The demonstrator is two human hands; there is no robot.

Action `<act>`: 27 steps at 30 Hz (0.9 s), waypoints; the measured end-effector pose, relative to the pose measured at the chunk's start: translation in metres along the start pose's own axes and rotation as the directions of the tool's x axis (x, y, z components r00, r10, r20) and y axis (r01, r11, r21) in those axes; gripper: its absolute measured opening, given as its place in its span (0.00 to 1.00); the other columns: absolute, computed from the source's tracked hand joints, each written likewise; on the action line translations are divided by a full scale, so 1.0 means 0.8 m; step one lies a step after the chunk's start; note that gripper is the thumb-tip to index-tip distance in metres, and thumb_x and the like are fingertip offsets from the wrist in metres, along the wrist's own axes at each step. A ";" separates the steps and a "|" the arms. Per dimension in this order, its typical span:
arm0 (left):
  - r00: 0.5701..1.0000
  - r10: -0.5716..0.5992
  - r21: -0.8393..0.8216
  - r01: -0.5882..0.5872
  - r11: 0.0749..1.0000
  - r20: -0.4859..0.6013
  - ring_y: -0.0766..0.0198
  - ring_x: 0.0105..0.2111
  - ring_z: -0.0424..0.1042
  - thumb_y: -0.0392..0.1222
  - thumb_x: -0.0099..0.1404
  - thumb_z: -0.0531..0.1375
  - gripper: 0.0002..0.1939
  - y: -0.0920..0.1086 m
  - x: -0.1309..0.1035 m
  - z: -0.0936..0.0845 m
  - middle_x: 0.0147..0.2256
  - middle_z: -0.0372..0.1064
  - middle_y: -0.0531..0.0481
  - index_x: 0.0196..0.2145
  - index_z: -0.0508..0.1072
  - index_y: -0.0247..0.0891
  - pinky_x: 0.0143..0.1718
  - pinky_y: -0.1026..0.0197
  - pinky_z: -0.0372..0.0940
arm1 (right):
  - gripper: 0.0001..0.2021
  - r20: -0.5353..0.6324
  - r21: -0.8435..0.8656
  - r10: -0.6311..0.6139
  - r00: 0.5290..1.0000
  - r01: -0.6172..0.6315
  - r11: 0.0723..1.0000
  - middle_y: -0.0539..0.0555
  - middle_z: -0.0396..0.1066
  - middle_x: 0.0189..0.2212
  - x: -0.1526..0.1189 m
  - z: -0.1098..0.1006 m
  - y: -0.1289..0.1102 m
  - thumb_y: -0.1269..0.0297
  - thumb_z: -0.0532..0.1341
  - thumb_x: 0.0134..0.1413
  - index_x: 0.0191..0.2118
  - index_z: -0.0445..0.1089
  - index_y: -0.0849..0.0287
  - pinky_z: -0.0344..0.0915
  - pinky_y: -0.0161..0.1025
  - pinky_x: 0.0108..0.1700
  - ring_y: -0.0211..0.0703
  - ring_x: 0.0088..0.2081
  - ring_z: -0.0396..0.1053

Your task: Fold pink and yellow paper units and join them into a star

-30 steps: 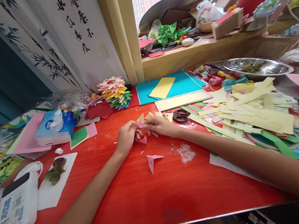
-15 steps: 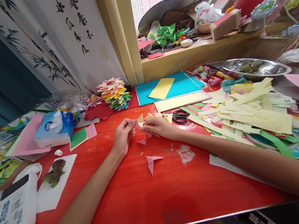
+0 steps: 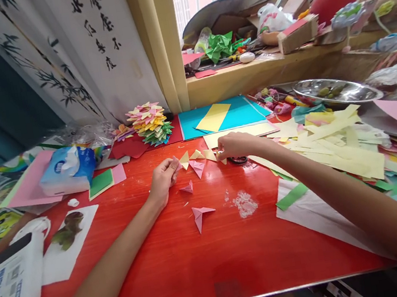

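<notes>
My left hand (image 3: pixel 164 181) pinches a small pink folded paper piece (image 3: pixel 177 165) between thumb and fingertips. To the right, my right hand (image 3: pixel 236 145) reaches down with its fingers drawn together at the end of a row of yellow folded paper pieces (image 3: pixel 209 155); whatever is in its fingertips is too small to make out. Black scissors (image 3: pixel 238 160) lie partly hidden beneath that hand. On the red table between my arms rest a pink folded triangle (image 3: pixel 197 168), a smaller pink folded piece (image 3: pixel 187 188) and a spread, pointed pink piece (image 3: pixel 202 216).
Behind stands a layered origami stack (image 3: pixel 149 123) beside blue paper sheets (image 3: pixel 241 111). Paper strips (image 3: pixel 335 152) heap up at the right, near a metal plate (image 3: pixel 362 91). At left are a tissue pack (image 3: pixel 68 170) and a white box (image 3: pixel 13 286). Clear bits (image 3: pixel 245 204) lie mid-table.
My right hand has moved right and away from my left hand, to the yellow pieces by the scissors. My left hand stays nearly in place with the pink piece. A pink triangle now shows.
</notes>
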State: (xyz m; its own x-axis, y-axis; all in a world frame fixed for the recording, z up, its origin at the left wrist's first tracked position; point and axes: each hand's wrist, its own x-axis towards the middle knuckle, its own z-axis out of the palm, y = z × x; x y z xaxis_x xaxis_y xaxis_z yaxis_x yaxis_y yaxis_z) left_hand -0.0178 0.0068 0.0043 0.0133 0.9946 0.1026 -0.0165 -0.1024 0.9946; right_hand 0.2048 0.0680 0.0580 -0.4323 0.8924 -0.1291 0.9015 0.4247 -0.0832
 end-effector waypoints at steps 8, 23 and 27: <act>0.999 0.045 0.021 -0.045 0.999 0.013 0.76 0.16 0.50 0.46 0.58 0.56 0.11 -0.005 0.003 -0.002 0.19 0.56 0.56 0.25 0.63 0.35 0.16 0.71 0.45 | 0.03 -0.145 0.393 -0.002 0.989 0.059 0.918 0.57 0.68 0.24 -0.001 -0.011 0.001 0.69 0.54 0.47 0.27 0.64 0.62 0.55 0.35 0.20 0.40 0.21 0.66; 0.996 0.083 -0.005 -0.083 0.997 0.023 0.71 0.23 0.63 0.43 0.56 0.58 0.10 -0.005 0.004 0.001 0.28 0.68 0.50 0.34 0.67 0.34 0.22 0.68 0.57 | 0.09 -0.237 0.971 -0.181 0.955 0.227 -0.071 0.51 0.67 0.24 0.008 0.056 -0.068 0.66 0.60 0.45 0.26 0.57 0.61 0.67 0.35 0.28 0.36 0.26 0.69; 0.997 0.077 -0.021 -0.078 0.997 -0.022 0.71 0.22 0.63 0.44 0.55 0.59 0.10 -0.006 0.004 -0.001 0.28 0.68 0.50 0.31 0.66 0.34 0.22 0.68 0.59 | 0.08 -0.303 0.950 -0.133 0.944 0.289 -0.116 0.45 0.62 0.19 0.008 0.075 -0.075 0.67 0.60 0.44 0.28 0.58 0.60 0.58 0.29 0.19 0.30 0.17 0.63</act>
State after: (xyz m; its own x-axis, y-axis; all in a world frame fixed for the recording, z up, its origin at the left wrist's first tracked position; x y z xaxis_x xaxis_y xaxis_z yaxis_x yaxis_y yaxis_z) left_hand -0.0182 0.0107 -0.0004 -0.0099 0.9838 0.1788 -0.0386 -0.1790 0.9831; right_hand 0.1470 0.0393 0.0026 -0.5221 0.8317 0.1887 -0.2480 0.0637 -0.9667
